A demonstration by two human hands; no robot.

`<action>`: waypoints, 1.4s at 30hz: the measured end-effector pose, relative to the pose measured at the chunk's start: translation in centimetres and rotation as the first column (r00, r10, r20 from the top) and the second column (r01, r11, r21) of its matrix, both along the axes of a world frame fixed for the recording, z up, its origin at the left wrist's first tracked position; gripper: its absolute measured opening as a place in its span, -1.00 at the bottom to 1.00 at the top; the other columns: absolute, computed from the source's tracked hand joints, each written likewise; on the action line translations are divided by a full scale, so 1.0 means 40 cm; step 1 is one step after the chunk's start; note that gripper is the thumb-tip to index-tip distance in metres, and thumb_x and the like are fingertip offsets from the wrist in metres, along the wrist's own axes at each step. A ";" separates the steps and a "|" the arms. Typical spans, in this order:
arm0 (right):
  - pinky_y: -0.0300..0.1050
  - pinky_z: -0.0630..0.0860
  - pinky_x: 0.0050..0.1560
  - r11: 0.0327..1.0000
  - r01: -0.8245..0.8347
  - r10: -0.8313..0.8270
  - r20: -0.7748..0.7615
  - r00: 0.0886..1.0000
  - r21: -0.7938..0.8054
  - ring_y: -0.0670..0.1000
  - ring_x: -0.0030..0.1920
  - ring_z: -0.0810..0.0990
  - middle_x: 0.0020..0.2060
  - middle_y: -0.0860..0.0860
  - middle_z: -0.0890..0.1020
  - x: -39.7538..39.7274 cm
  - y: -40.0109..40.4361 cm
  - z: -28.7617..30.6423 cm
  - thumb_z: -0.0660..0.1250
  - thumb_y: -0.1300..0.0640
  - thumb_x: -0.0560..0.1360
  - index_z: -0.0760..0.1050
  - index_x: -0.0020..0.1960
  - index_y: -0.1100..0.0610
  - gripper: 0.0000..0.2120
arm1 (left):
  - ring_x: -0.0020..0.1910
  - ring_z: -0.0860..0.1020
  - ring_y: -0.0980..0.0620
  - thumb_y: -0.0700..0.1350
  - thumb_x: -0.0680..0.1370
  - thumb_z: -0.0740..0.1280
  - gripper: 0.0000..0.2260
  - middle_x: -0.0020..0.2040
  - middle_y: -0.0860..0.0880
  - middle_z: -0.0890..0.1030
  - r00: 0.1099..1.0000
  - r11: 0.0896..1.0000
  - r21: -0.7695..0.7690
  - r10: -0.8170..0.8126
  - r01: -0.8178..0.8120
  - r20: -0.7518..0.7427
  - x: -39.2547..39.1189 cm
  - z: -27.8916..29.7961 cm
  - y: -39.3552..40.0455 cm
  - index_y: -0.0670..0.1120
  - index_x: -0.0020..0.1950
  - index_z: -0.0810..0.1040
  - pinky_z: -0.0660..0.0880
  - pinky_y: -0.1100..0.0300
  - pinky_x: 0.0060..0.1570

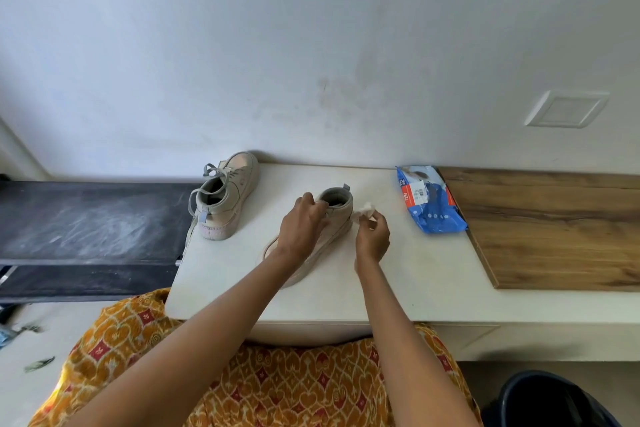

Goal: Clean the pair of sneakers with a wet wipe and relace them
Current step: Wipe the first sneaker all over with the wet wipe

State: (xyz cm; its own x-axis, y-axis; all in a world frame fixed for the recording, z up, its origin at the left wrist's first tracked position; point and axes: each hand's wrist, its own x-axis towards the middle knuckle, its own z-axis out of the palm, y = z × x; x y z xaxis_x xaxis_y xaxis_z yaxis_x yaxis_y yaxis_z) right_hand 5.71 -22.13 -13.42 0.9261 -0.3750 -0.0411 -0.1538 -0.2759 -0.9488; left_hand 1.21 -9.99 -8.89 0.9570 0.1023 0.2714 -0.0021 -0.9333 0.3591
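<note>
Beige laced sneaker (227, 198) stands far left on white table (415, 274), toe to wall. Left hand (303, 222) grips collar of second sneaker (337, 208) at table centre. Right hand (373, 236) pinches crumpled wet wipe (366, 210) just beside that heel. Blue wipes pack (429, 201) lies right, apart.

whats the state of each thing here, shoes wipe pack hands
near sneaker: on the table, unlaced, steadied at its collar
far sneaker: upright, laced, untouched
wet wipe: crumpled, pinched beside the near sneaker's heel
wipes pack: lying flat
left hand: grip on near sneaker
right hand: grip on wet wipe
</note>
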 end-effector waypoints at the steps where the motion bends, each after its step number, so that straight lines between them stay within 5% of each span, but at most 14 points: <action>1: -0.19 0.36 -0.14 0.999 -0.011 0.010 -0.022 1.000 -0.034 0.10 0.03 0.58 0.04 0.07 0.65 0.009 0.002 0.003 0.25 0.07 0.56 0.57 0.12 0.12 -0.78 | -0.13 0.42 -0.13 -0.16 0.52 0.29 -0.86 -0.11 -0.12 0.41 1.000 1.000 0.004 0.002 -0.002 -0.001 0.004 -0.002 -0.002 -0.17 0.05 0.52 0.28 0.11 -0.35; 9: -0.21 0.36 -0.24 0.960 -0.130 0.114 -0.077 0.990 -0.248 0.05 -0.16 0.55 -0.09 0.13 0.62 -0.133 0.075 -0.096 0.27 0.05 0.54 0.62 0.04 0.16 -0.77 | -0.20 0.46 -0.16 -0.19 0.51 0.31 -0.82 -0.13 -0.13 0.45 1.000 1.000 0.002 0.011 -0.011 -0.015 0.032 0.001 0.018 -0.17 0.08 0.59 0.34 0.08 -0.35; 16: -0.17 0.35 -0.16 0.984 0.130 -0.111 -0.150 0.982 0.122 0.10 -0.05 0.58 -0.05 0.07 0.67 0.017 0.000 -0.007 0.23 -0.02 0.57 0.63 0.00 0.14 -0.71 | -0.12 0.48 -0.15 -0.14 0.53 0.33 -0.75 -0.05 -0.15 0.48 0.999 0.999 -0.045 -0.021 0.019 -0.041 0.030 0.014 0.025 -0.11 0.20 0.58 0.31 0.12 -0.28; 19: -0.14 0.41 -0.15 0.995 0.019 0.001 -0.213 0.977 0.096 0.05 -0.08 0.56 -0.04 0.04 0.68 0.040 0.013 -0.004 0.24 0.04 0.56 0.64 0.03 0.12 -0.76 | -0.09 0.49 -0.16 -0.14 0.53 0.32 -0.75 -0.03 -0.15 0.48 0.999 0.999 -0.035 -0.011 0.009 -0.046 0.031 0.009 0.022 -0.11 0.20 0.57 0.32 0.11 -0.28; 26: -0.23 0.37 -0.11 0.995 0.104 -0.102 -0.132 0.986 0.009 0.12 0.08 0.59 0.06 0.06 0.66 -0.062 0.071 -0.022 0.23 0.22 0.54 0.63 0.10 0.14 -0.77 | -0.08 0.48 -0.15 -0.14 0.53 0.33 -0.77 -0.03 -0.14 0.48 0.998 0.999 -0.038 -0.022 0.020 -0.054 0.034 0.006 0.018 -0.13 0.17 0.58 0.40 0.06 -0.24; 34: -0.22 0.40 -0.20 0.982 -0.177 0.165 -0.154 0.974 -0.071 0.04 -0.14 0.59 -0.12 0.07 0.68 -0.180 0.093 -0.045 0.28 0.17 0.52 0.65 -0.07 0.20 -0.81 | -0.10 0.48 -0.16 -0.21 0.52 0.30 -0.80 -0.05 -0.15 0.47 0.997 1.000 -0.026 0.008 -0.010 -0.071 0.035 0.007 0.010 -0.15 0.13 0.59 0.37 0.08 -0.27; 38: -0.19 0.39 -0.22 0.877 -0.480 0.457 -0.262 0.850 -0.028 0.01 -0.18 0.54 -0.17 0.08 0.67 -0.180 0.025 -0.012 0.32 0.17 0.48 0.66 -0.10 0.17 -0.85 | -0.08 0.48 -0.17 -0.24 0.52 0.29 -0.80 -0.04 -0.16 0.47 0.996 0.999 -0.046 0.013 -0.017 -0.086 0.030 0.011 0.009 -0.16 0.12 0.58 0.41 0.05 -0.25; 40: -0.19 0.41 -0.15 0.884 -0.467 0.446 -0.262 0.856 -0.022 0.00 -0.12 0.55 -0.13 0.04 0.67 -0.158 0.002 0.006 0.35 0.11 0.48 0.66 -0.03 0.14 -0.84 | -0.07 0.49 -0.18 -0.23 0.52 0.28 -0.81 -0.03 -0.16 0.47 0.994 1.000 -0.020 0.010 -0.012 -0.106 0.027 0.018 0.009 -0.18 0.10 0.58 0.39 0.05 -0.26; 42: -0.17 0.42 -0.10 0.959 -0.282 0.280 -0.218 0.935 0.022 0.05 -0.07 0.57 -0.07 0.07 0.68 -0.120 -0.015 0.023 0.36 0.08 0.48 0.64 0.03 0.16 -0.80 | -0.04 0.48 -0.17 -0.20 0.53 0.28 -0.83 0.01 -0.16 0.46 0.989 1.000 0.028 0.010 -0.006 -0.147 0.025 0.029 0.005 -0.21 0.09 0.54 0.35 0.08 -0.27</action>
State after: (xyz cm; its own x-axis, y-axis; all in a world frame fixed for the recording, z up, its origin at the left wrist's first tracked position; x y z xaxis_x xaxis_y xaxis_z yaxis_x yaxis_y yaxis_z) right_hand 0.90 -22.73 -12.50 0.9627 -0.1019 -0.2506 -0.2705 -0.3463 -0.8983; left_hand 2.21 -9.81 -7.74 0.9859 0.1043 0.1306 0.0561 -0.9424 0.3296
